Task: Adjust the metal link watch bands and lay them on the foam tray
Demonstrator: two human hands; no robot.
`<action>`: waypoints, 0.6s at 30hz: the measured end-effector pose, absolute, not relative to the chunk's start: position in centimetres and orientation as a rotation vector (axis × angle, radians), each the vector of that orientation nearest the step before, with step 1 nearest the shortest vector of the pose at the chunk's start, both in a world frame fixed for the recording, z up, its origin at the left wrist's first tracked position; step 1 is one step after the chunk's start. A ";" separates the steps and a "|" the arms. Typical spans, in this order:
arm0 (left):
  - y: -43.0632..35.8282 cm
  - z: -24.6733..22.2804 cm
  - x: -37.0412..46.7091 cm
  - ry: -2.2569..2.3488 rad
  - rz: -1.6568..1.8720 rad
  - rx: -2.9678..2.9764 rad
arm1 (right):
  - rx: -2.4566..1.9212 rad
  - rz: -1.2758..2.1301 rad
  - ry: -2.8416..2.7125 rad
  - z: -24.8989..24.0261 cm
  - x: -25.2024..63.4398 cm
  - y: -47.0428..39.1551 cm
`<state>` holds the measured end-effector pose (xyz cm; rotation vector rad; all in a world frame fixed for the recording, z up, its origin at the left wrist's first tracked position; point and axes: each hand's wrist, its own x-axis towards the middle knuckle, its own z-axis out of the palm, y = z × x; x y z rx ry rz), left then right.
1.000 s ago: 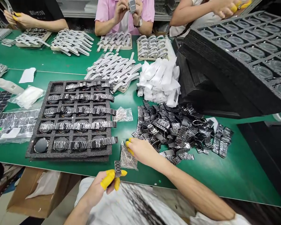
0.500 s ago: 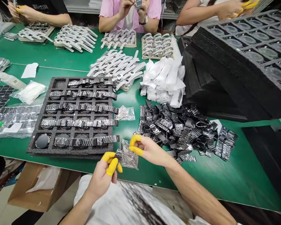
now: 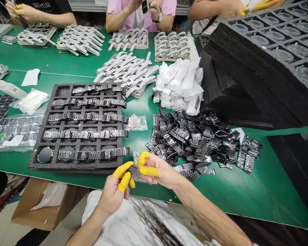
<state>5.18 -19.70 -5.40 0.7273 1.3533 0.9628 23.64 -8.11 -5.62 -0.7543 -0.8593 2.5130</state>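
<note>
One dark metal link strap (image 3: 131,170) is pinched by the left hand (image 3: 112,195); the right hand (image 3: 161,171) curls just beside it, whether gripping anything I cannot tell. The strap is probably light and slick, rigid crosswise, floppy lengthwise, best held flat across its links. Just beyond lies a bag of pins (image 3: 136,158).

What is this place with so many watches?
It looks like a watch workshop or factory. Rows of black-banded watches sit in a gray foam tray, loose black metal watch bands lie heaped on the green table, and white-strapped watches are piled farther back.
</note>
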 end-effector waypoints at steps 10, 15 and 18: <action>-20.0 -5.6 5.6 1.071 0.962 0.514 | -0.803 2.375 -0.944 -7.2 22.4 -9.6; -20.2 -6.6 6.0 0.662 1.005 0.315 | -0.607 1.929 -1.340 -7.0 23.1 -9.4; -20.1 -4.7 5.6 0.710 0.995 0.648 | -0.411 1.769 -1.742 -5.4 23.5 -9.0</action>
